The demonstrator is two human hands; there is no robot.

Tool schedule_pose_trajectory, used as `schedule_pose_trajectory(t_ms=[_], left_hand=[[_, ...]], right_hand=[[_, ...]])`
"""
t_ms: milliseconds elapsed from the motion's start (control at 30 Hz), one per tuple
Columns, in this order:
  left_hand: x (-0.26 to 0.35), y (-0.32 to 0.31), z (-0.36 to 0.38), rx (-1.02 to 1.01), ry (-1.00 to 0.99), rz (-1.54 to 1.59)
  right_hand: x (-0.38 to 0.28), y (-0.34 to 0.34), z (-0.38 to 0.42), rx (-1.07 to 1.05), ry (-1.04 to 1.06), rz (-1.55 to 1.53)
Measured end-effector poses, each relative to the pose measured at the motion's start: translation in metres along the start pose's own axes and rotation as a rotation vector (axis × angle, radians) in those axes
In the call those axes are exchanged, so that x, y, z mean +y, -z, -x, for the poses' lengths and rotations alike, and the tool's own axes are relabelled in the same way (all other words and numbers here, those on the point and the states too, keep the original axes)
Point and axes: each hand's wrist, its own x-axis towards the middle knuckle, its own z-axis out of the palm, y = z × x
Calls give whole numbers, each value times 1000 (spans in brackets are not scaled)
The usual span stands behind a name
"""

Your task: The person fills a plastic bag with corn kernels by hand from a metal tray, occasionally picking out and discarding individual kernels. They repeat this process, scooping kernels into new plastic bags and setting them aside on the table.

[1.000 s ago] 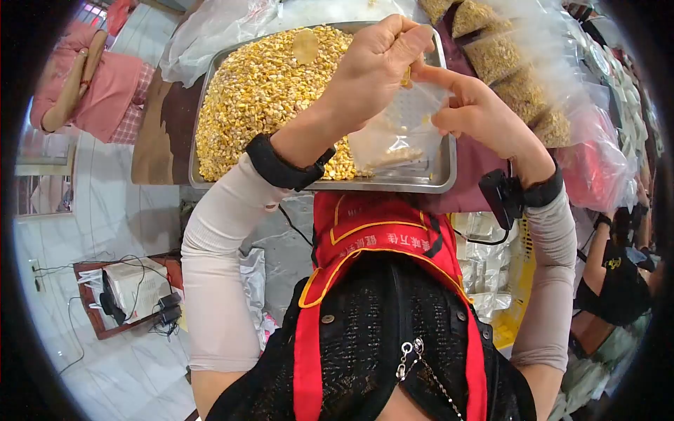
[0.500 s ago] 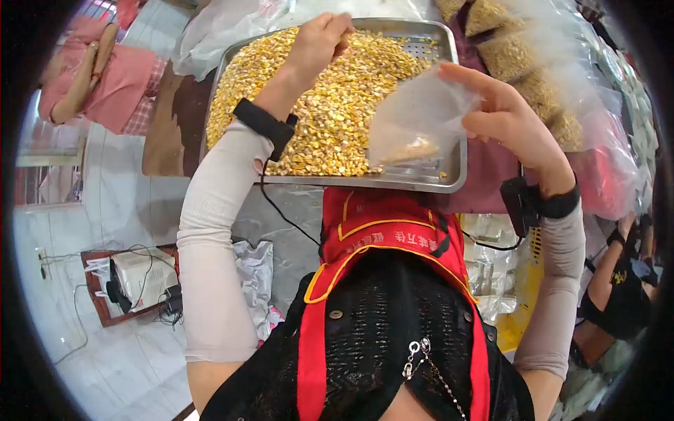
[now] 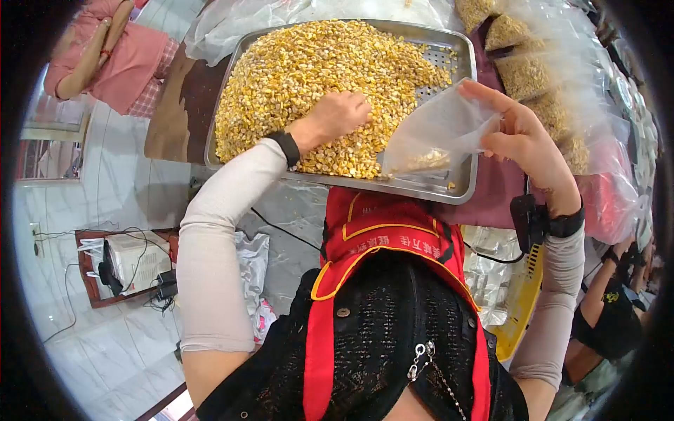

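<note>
A steel tray point(image 3: 472, 151) with a perforated bottom holds a broad heap of yellow corn kernels point(image 3: 309, 63). My left hand point(image 3: 342, 114) rests on the heap near its middle, fingers curled down against the kernels; what is under the fingers is hidden. At the tray's right end, my right hand point(image 3: 516, 130) pinches the upper edge of a clear plastic bag point(image 3: 428, 133) between thumb and fingers. The bag leans over the tray's right part, and a few kernels show through near its bottom.
Filled clear bags point(image 3: 523, 74) lie on a dark red surface at the right. Plastic sheeting point(image 3: 246, 24) lies behind the tray. A yellow crate point(image 3: 523, 309) stands below right. One person with folded arms point(image 3: 98, 59) is at the left; another person point(image 3: 611, 316) is at the right.
My left hand has come down from above the tray's far side onto the corn heap. My right hand keeps its hold on the bag. The view has shifted slightly.
</note>
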Motion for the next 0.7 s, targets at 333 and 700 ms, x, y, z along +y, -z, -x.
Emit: schedule_pose_trajectory(t_ms=[333, 700], left_hand=[[-53, 37, -12, 471, 1016, 2180], [4, 116, -80, 270, 545, 2204]], right_hand=[[-6, -6, -7, -30, 12, 66], [-7, -10, -21, -26, 33, 137]])
